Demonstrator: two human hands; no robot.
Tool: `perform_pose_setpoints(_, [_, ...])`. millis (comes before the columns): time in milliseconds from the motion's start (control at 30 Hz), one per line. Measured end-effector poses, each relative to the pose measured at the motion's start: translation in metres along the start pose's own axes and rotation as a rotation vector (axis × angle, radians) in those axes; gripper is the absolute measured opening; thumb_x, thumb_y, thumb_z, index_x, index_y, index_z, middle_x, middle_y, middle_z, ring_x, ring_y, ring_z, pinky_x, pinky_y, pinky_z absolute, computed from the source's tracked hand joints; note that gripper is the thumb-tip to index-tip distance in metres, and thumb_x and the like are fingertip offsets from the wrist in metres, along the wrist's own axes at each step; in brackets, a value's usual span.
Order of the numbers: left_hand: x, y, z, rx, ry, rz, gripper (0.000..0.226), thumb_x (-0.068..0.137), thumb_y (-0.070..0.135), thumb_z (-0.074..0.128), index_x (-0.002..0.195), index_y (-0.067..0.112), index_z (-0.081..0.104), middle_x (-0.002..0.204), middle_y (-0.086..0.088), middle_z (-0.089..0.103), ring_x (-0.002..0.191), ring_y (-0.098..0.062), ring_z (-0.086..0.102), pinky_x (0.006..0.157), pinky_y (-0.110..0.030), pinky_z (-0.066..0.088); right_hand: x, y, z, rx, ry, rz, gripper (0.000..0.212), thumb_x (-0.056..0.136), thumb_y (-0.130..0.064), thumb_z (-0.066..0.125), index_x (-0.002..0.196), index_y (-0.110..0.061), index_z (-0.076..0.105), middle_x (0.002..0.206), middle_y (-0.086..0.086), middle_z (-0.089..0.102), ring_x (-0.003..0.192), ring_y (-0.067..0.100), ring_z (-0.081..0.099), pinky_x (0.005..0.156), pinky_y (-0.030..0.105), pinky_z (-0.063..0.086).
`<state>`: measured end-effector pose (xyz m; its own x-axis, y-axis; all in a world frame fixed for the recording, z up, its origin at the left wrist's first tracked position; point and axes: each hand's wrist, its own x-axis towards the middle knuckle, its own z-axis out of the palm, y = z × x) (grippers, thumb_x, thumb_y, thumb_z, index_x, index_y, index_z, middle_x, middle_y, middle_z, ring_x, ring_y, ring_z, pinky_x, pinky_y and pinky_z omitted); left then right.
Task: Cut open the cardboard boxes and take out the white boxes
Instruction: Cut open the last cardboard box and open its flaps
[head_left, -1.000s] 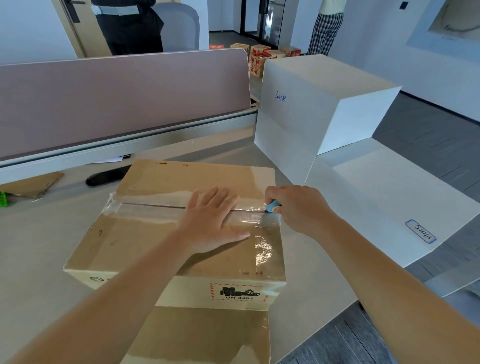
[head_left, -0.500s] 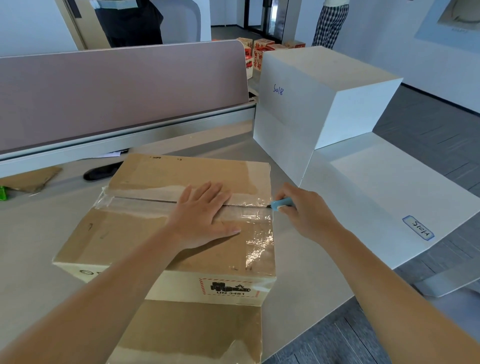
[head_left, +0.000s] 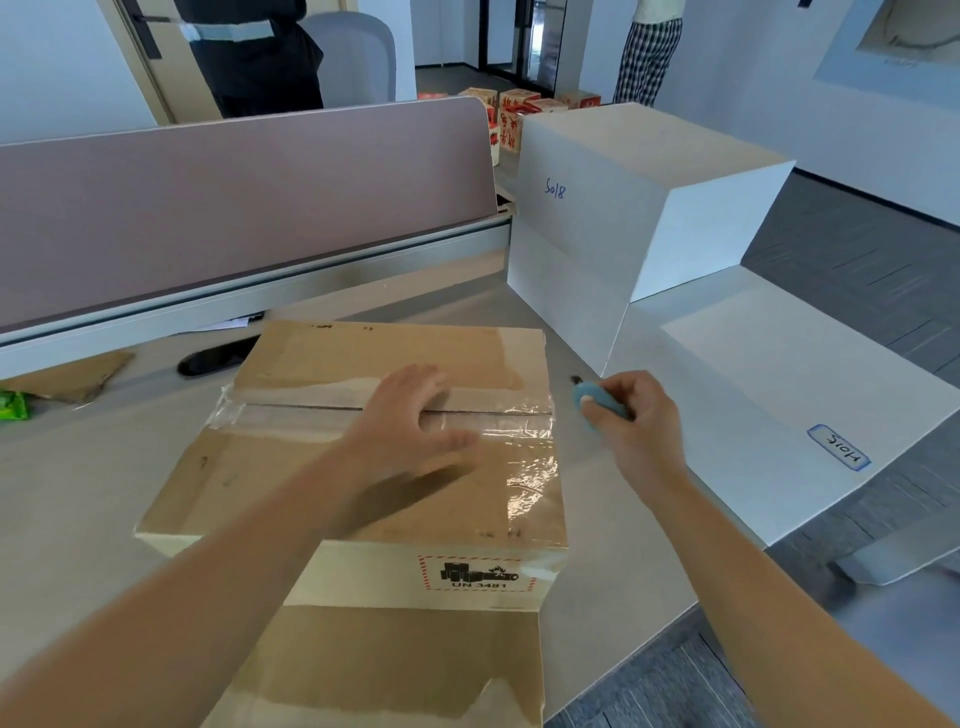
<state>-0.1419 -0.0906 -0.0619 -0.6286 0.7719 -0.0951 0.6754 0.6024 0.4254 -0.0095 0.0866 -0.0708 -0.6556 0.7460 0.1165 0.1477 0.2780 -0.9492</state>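
From the head camera, a brown cardboard box (head_left: 363, 457) sits on the desk (head_left: 78, 493), and everything here is placed around it. The left hand (head_left: 405, 415) lies flat on top of the box, right over the taped seam (head_left: 311, 410) in the middle, with its fingers straight. It looks like it presses down so the box does not slide. The right hand (head_left: 631, 426) is just off the right side of the box, not touching it. Its fingers curl around a small blue cutter (head_left: 597, 402), held tight so the blade can be steered. The flaps of the box are not lifted, so whatever is inside stays hidden. Behind the box and to its right stands a big white box (head_left: 623, 208), and another white box (head_left: 779, 395) lies flat to the right. A dark object (head_left: 215, 356) lies just behind the box on the left.
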Motion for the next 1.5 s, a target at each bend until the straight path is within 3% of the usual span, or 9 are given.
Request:
perform_pose_setpoints(133, [-0.009, -0.034, -0.023, 0.081, -0.044, 0.002, 0.090, 0.076, 0.063, 0.055, 0.147, 0.024, 0.017, 0.156, 0.006, 0.007, 0.143, -0.014, 0.005, 0.115, -0.038, 0.011, -0.025, -0.019, 0.023, 0.067, 0.028, 0.026, 0.027, 0.081, -0.008, 0.066, 0.075, -0.025, 0.046, 0.077, -0.014, 0.051, 0.071, -0.001, 0.050, 0.058, 0.005, 0.040])
perform_pose_setpoints(233, [-0.015, -0.064, -0.038, 0.254, -0.140, 0.016, 0.127, 0.044, 0.099, 0.019, 0.149, 0.028, 0.009, 0.157, 0.006, -0.002, 0.144, -0.015, -0.003, 0.116, -0.038, 0.004, -0.049, -0.024, 0.046, 0.067, -0.004, 0.034, 0.024, 0.084, -0.012, 0.063, 0.079, -0.028, 0.045, 0.080, -0.014, 0.051, 0.073, 0.000, 0.049, 0.065, 0.014, 0.042])
perform_pose_setpoints(433, [-0.022, -0.090, -0.036, 0.424, -0.169, 0.046, 0.143, 0.020, 0.096, -0.020, 0.147, 0.032, -0.008, 0.156, 0.003, -0.013, 0.144, -0.017, -0.010, 0.115, -0.036, -0.005, -0.060, -0.023, 0.068, -0.007, 0.010, -0.027, 0.023, 0.087, -0.016, 0.059, 0.080, -0.032, 0.045, 0.078, -0.015, 0.052, 0.071, 0.003, 0.049, 0.066, 0.025, 0.041])
perform_pose_setpoints(567, [-0.035, -0.098, -0.028, 0.366, -0.098, -0.057, 0.140, 0.025, 0.096, -0.019, 0.148, 0.033, 0.000, 0.157, 0.004, -0.007, 0.144, -0.018, -0.006, 0.115, -0.038, -0.001, -0.057, -0.034, 0.075, -0.025, 0.073, -0.071, 0.014, 0.086, -0.015, 0.059, 0.091, -0.023, 0.048, 0.080, -0.018, 0.052, 0.073, -0.004, 0.051, 0.063, 0.007, 0.038])
perform_pose_setpoints(833, [-0.082, -0.075, -0.016, 0.236, -0.066, -0.408, 0.091, 0.077, 0.079, 0.023, 0.148, 0.028, -0.002, 0.156, -0.005, -0.014, 0.143, -0.031, -0.012, 0.111, -0.057, -0.003, -0.084, -0.044, 0.109, 0.113, 0.008, -0.087, 0.024, 0.084, -0.011, 0.061, 0.080, -0.031, 0.049, 0.082, -0.017, 0.054, 0.076, -0.001, 0.053, 0.063, 0.006, 0.041])
perform_pose_setpoints(967, [-0.090, -0.067, -0.031, 0.218, -0.112, -0.262, 0.113, 0.057, 0.091, 0.030, 0.148, 0.030, 0.000, 0.156, -0.003, -0.010, 0.143, -0.029, -0.009, 0.112, -0.055, -0.002, -0.093, -0.042, 0.112, 0.150, -0.012, -0.072, 0.020, 0.084, -0.011, 0.061, 0.084, -0.028, 0.051, 0.084, -0.017, 0.055, 0.080, 0.001, 0.053, 0.066, 0.005, 0.041])
perform_pose_setpoints(1133, [-0.076, -0.096, -0.043, 0.315, -0.228, 0.056, 0.146, 0.014, 0.102, -0.002, 0.144, 0.036, -0.014, 0.156, 0.008, -0.014, 0.143, -0.014, -0.015, 0.113, -0.034, -0.009, -0.102, -0.039, 0.114, 0.142, -0.055, -0.059, 0.020, 0.085, -0.014, 0.061, 0.084, -0.029, 0.048, 0.084, -0.018, 0.052, 0.075, -0.007, 0.052, 0.066, 0.005, 0.040])
perform_pose_setpoints(1233, [-0.075, -0.102, -0.033, 0.410, -0.209, 0.047, 0.134, 0.015, 0.098, -0.013, 0.132, 0.035, -0.030, 0.155, 0.008, -0.018, 0.143, -0.015, -0.015, 0.113, -0.034, -0.010, -0.099, -0.036, 0.117, 0.153, -0.067, -0.081, 0.016, 0.086, -0.012, 0.061, 0.088, -0.023, 0.050, 0.082, -0.018, 0.050, 0.071, -0.018, 0.050, 0.064, 0.001, 0.038])
perform_pose_setpoints(1500, [-0.079, -0.087, -0.013, 0.354, -0.043, -0.227, 0.135, 0.025, 0.096, -0.018, 0.146, 0.038, -0.006, 0.156, 0.009, -0.012, 0.144, -0.018, -0.010, 0.116, -0.045, -0.002, -0.068, -0.045, 0.117, 0.249, -0.080, -0.073, 0.027, 0.084, -0.008, 0.061, 0.079, -0.032, 0.049, 0.081, -0.016, 0.056, 0.069, -0.009, 0.055, 0.061, 0.003, 0.041])
